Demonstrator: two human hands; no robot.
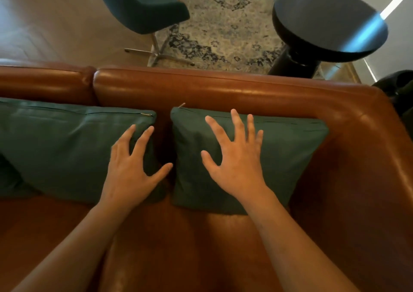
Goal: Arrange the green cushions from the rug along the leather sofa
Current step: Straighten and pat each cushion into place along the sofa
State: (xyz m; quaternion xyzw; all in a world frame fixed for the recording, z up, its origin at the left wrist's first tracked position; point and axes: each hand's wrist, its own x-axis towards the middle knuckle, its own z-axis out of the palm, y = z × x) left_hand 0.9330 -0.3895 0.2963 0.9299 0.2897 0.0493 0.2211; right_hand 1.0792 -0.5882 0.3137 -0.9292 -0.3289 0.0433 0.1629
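Right grip: your right hand lies fingers spread on the right cushion, clasping nothing.
Left grip: your left hand, spread likewise, covers the left cushion at its right edge.
Lie: both cushions lean lengthwise along the sofa backrest, with a narrow gap between them.
Hidden: the left cushion is cut off at the frame edge, and you cannot tell how hard your palms press.

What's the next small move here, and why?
Probably lift both hands away. The left cushion and right cushion already lean against the sofa backrest, side by side with a narrow gap. The left hand and right hand are spread open on them, gripping nothing, and no cushion shows on the visible part of the rug.
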